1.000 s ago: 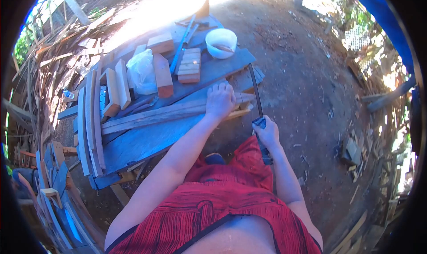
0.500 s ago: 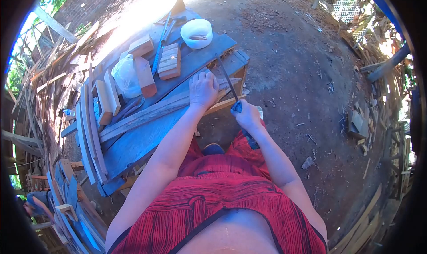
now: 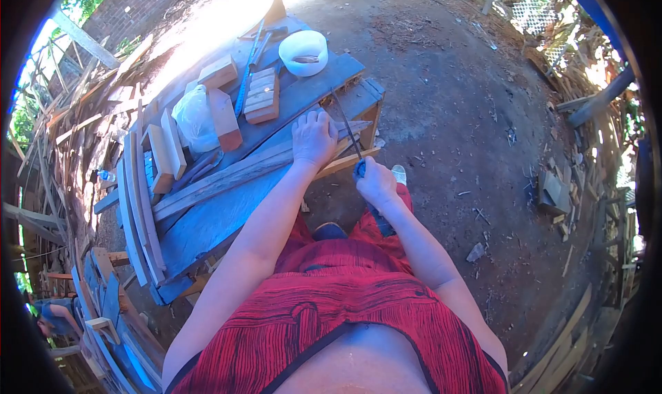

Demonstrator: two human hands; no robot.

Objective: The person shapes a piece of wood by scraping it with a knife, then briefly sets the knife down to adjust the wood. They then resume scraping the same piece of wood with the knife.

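A person in a red striped garment looks down at their own two arms, stretched toward a weathered blue workbench (image 3: 227,218) standing on bare dirt. Nearest, the right hand (image 3: 376,181) is closed in a fist around the blue handle of a saw (image 3: 347,135), whose thin dark blade runs up and away from the hand across the near right corner of the bench. Just left of it, the left hand (image 3: 314,137) lies palm down with fingers curled over a bundle of long wooden slats (image 3: 241,173), pressing them flat; the slats run along the near edge of the bench and their ends stick out past the right corner, where the blade crosses them. Farther back, toward the middle of the bench, stand several wooden blocks (image 3: 224,118) and a stack of short strips (image 3: 262,96), with a clear plastic bag (image 3: 195,120) among them. At the far right corner sits a white bowl (image 3: 303,52). Curved boards (image 3: 134,201) lean along the left edge, and scrap timber is piled beyond
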